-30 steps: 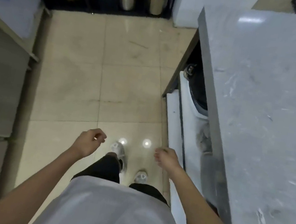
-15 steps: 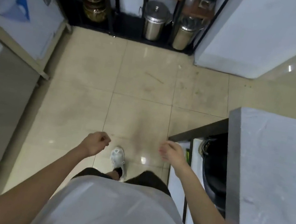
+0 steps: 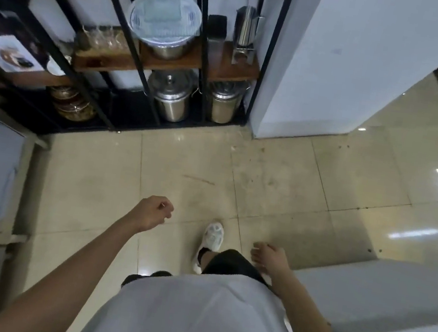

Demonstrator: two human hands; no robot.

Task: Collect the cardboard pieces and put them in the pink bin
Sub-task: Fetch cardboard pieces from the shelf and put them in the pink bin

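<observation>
Both empty, left hand [image 3: 153, 212] curled, right hand [image 3: 269, 257] loose above floor [image 3: 281, 184].

Glossy beige tiled floor [image 3: 281, 181], black-framed wooden shelf rack [image 3: 168, 63] holding steel pots [image 3: 172, 101], white wall [image 3: 344, 56], grey bench [image 3: 391, 302]

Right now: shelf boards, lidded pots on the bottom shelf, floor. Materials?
Shelf boards: likely wood, brown, matte, grain hinted. Lidded pots: apparently stainless steel, bright mirror-like sheen. Floor: probably glazed ceramic tile, glossy beige, grout lines, light reflections.

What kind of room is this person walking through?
Probably a kitchen or café back room: lidded stainless steel pots sit low on a black metal shelf rack with wooden boards, beside a grey stone counter, on a beige tiled floor.
</observation>
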